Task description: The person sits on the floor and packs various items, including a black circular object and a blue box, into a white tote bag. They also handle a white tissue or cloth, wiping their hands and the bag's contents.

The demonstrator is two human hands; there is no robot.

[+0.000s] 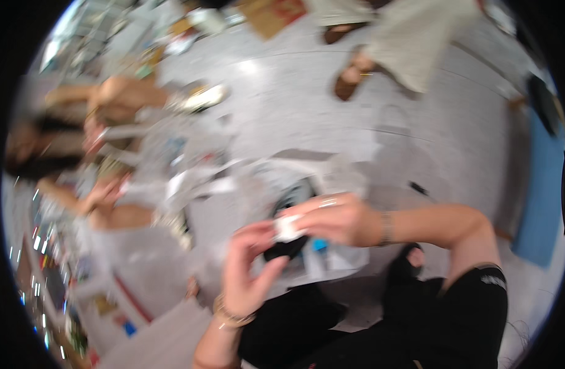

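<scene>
My right hand (331,219), with a ring on a finger and a band at the wrist, pinches a small white object (288,229). My left hand (250,265), with a bracelet, meets it from the left, fingertips against the white object. A black object (286,249) lies between my left thumb and fingers, just under the white one. Motion blur hides what both are and whether they are joined. Below my hands, an opened whitish plastic bag (347,173) holds dark and grey items (295,194) and a bright blue piece (319,244). My hands cover part of it.
At left a crouching person (121,94) handles another clear plastic bag (190,143). A standing person's sandalled foot (349,78) is on the grey floor ahead. A small black item (418,187) lies on the floor. A blue panel (538,184) stands at right, a cardboard box (264,16) at the top.
</scene>
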